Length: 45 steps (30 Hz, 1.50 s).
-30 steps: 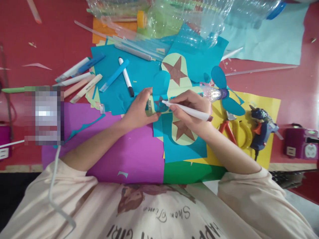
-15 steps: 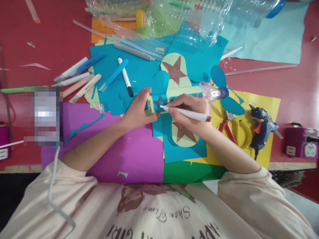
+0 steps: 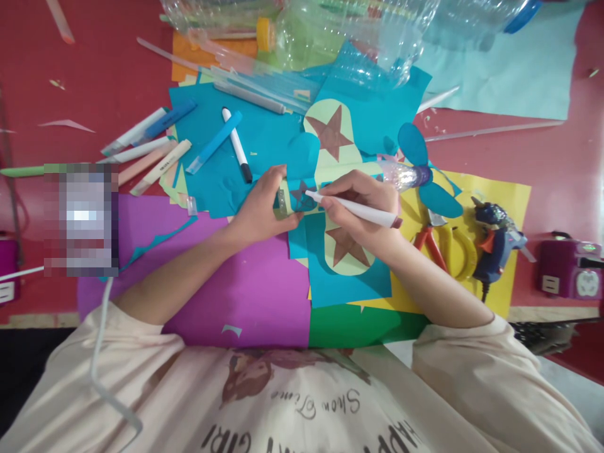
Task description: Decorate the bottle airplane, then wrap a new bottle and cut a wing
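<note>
A paper-covered bottle plane lies across blue paper, with pale wings bearing brown stars and a blue propeller at its right end. My left hand grips the plane's tail end, fingers curled round it. My right hand is closed on a white marker, whose tip touches a dark star drawn on the plane's body.
Several markers lie at the left on blue paper. Clear plastic bottles crowd the far edge. Red-handled pliers and a blue glue gun rest on yellow paper at the right. Purple paper lies near me.
The marker tip has shifted a little over the dark star, moving up and slightly right from half a second ago. My left hand stays in place.
</note>
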Motion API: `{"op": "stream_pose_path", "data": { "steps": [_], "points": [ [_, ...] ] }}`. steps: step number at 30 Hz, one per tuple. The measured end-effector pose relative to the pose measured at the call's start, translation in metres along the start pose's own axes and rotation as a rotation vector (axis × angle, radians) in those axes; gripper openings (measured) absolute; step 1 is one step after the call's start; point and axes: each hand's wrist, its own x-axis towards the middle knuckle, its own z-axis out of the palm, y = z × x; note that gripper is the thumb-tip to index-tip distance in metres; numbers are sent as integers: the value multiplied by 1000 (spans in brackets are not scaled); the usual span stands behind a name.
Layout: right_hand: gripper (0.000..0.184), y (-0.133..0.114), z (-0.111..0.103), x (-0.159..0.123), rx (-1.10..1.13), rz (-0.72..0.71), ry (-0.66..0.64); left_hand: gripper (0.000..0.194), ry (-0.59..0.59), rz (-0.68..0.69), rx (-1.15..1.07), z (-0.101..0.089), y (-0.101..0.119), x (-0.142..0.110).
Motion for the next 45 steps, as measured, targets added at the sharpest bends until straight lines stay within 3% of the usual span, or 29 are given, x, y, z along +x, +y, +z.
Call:
{"op": "stream_pose_path", "data": {
  "steps": [9,19,30,38,45],
  "points": [
    [10,0,-2,3,-27,-86,-61,54,-1,20,-5,2,-1,0],
    [14,-1,-1,1,2,22,-4,62,-16,-51,16,0,1,1],
    [16,-1,-1,2,2,19,-12,56,-12,-57,-56,-1,2,1],
    [14,0,-3,5,-33,-97,-84,58,-13,5,-41,0,-2,0],
    [15,0,-3,4,-11,-24,-42,60,-2,-17,-20,1,-2,1]
  ]
}}
